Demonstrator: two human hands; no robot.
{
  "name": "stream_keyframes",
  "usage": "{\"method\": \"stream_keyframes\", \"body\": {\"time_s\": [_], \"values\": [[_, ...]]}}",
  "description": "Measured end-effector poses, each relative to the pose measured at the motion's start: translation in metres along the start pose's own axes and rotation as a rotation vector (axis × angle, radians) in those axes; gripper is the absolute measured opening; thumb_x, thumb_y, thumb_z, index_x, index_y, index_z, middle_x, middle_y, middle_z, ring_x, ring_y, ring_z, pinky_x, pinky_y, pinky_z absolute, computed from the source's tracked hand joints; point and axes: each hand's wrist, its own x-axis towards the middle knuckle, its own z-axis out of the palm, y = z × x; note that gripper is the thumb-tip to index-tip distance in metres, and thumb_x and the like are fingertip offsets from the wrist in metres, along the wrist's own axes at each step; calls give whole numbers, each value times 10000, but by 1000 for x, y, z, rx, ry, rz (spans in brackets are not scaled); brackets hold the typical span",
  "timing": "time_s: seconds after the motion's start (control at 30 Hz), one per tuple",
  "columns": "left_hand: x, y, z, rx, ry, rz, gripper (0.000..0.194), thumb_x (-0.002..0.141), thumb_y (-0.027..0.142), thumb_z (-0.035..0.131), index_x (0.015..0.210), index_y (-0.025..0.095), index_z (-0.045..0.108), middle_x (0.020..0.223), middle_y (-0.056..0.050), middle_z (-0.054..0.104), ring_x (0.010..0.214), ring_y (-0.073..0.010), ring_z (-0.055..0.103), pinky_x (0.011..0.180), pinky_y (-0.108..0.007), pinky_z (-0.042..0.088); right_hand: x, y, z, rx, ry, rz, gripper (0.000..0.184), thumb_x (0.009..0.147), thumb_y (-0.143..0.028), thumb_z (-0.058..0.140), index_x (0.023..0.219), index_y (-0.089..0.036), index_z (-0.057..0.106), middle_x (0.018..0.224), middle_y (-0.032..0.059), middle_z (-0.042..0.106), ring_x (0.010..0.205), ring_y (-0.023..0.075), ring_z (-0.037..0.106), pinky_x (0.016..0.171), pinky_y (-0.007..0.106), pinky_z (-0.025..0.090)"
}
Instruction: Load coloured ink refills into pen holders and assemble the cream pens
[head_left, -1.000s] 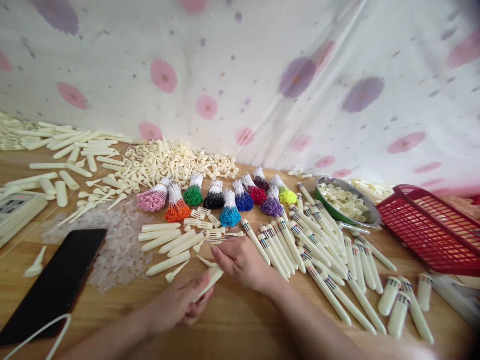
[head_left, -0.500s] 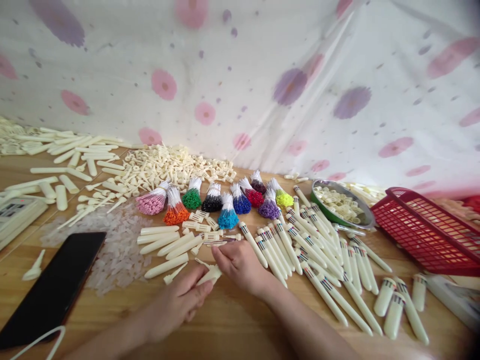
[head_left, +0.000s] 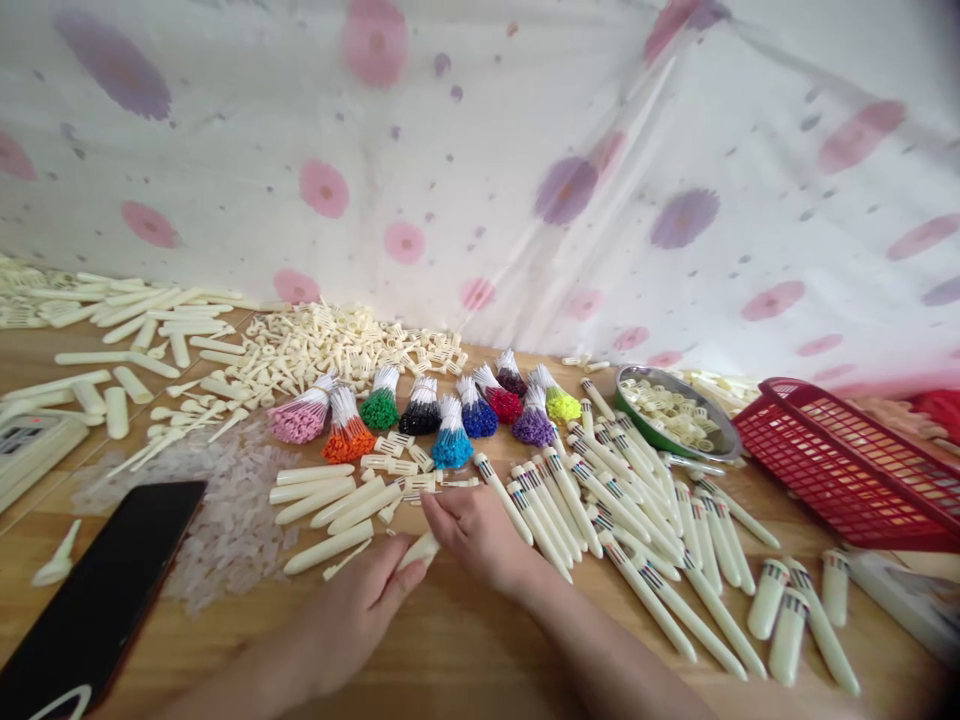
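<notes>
My left hand (head_left: 371,590) is closed around a cream plastic pen part (head_left: 420,552), whose end sticks out past the thumb toward the right. Just beside it, my right hand (head_left: 480,535) is closed, fingertips bent down at that end; anything pinched there is hidden. Behind my hands lie cream pen barrels (head_left: 330,547) and short slotted pen pieces (head_left: 397,457). Farther back stand bundles of ink refills with coloured ends, among them light blue (head_left: 452,445), orange (head_left: 349,440) and green (head_left: 380,405). Multicolour pens (head_left: 555,500) lie in rows right of my right hand.
At left are a black phone (head_left: 105,580), clear plastic bits (head_left: 225,520) and a device (head_left: 34,450). Cream parts (head_left: 337,340) are heaped at the back. A metal bowl (head_left: 731,435) of rings and a red basket (head_left: 840,450) stand right, before a flowered sheet (head_left: 450,150).
The view has shifted slightly. My left hand has turned a little, so its curled lower fingers no longer show. A thin tip that stuck up between my hands is out of sight.
</notes>
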Motion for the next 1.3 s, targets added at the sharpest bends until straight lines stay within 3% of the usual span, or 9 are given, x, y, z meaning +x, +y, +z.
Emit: {"method": "stream_keyframes", "body": {"time_s": [0.17, 0.33, 0.47, 0.67, 0.8, 0.9, 1.07, 1.2, 1.3], "values": [[1, 0, -7, -577, -360, -261, 487, 698, 700, 459, 727, 230, 332, 473, 141, 248, 353, -37, 119, 348, -170, 112, -6, 1, 1, 86, -10, -64, 445, 879, -324, 353, 475, -181, 232, 446, -63, 209, 416, 56, 187, 416, 219, 156], [1, -4, -10, -858, -515, -293, 515, 669, 680, 528, 636, 215, 309, 424, 147, 242, 294, -1, 68, 318, -186, -11, -6, -2, -1, 102, -32, -47, 441, 878, -323, 353, 479, -180, 232, 459, -60, 193, 424, 60, 179, 411, 222, 137], [2, -2, -14, -913, -573, -309, 524, 652, 677, 554, 621, 209, 319, 408, 146, 239, 283, 8, 65, 312, -185, -17, -5, -6, -6, 115, -61, -87, 429, 883, -330, 339, 494, -182, 236, 463, -56, 225, 426, 60, 203, 421, 217, 165], [6, -10, -14, -1053, -680, -316, 502, 666, 647, 590, 667, 198, 364, 407, 145, 253, 290, 1, 44, 285, -165, -11, -1, -2, -13, 116, -23, -257, 411, 901, -307, 327, 515, -185, 254, 470, -56, 253, 429, 60, 224, 447, 222, 197], [-1, -22, -14, -1177, -856, -371, 534, 624, 655, 624, 626, 189, 364, 360, 149, 206, 287, 4, 10, 261, -148, -21, 4, 20, -34, 174, 96, -100, 445, 911, -384, 331, 520, -195, 235, 488, -57, 235, 442, 64, 222, 436, 218, 188], [-3, -23, -17, -1175, -756, -329, 529, 645, 651, 610, 619, 188, 356, 377, 148, 188, 300, 5, 6, 271, -140, -2, 6, 31, -48, 184, 136, -32, 457, 914, -416, 338, 529, -198, 224, 513, -56, 213, 469, 70, 204, 439, 222, 176], [5, -17, -17, -867, -487, -165, 495, 749, 674, 448, 719, 179, 450, 441, 117, 276, 338, -21, 114, 325, -164, 63, 0, 14, -49, 191, -36, -124, 419, 938, -374, 308, 562, -191, 291, 541, -51, 275, 496, 79, 266, 483, 223, 233], [2, -19, -13, -551, -217, -94, 490, 806, 641, 366, 864, 185, 534, 538, 67, 420, 446, -69, 327, 418, -186, 280, -4, 3, -49, 105, -118, -210, 348, 956, -312, 289, 644, -188, 381, 607, -34, 379, 561, 97, 363, 557, 227, 310], [-6, -17, -15, -338, -53, 18, 381, 841, 547, 402, 872, 205, 567, 703, 9, 565, 643, -123, 508, 598, -222, 421, -6, 4, -52, 90, -198, -251, 252, 963, -272, 278, 840, -181, 477, 778, 18, 509, 704, 125, 465, 673, 248, 396]]}}
